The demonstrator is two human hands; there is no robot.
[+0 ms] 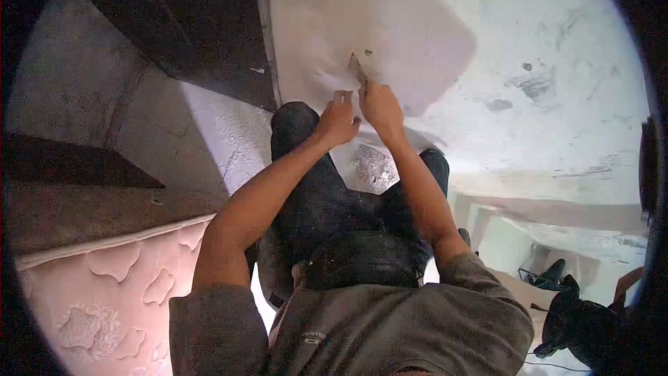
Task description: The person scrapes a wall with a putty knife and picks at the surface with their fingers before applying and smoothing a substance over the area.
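Observation:
My right hand (383, 107) is closed around a small pointed scraper (356, 67), whose blade is against or close to the pale wall (438, 42). Just left of it, my left hand (337, 125) grips a small flat piece (344, 96) that looks like a metal blade with a slot. The two hands are close together above my knees. A small chip or hole (368, 52) shows on the wall beside the scraper tip.
A dark door or panel (202, 21) stands at the upper left. A pink patterned mattress (111, 292) lies at the lower left. Dark bags or clothes (574, 320) are at the lower right. Scuffed patches (532, 85) mark the wall.

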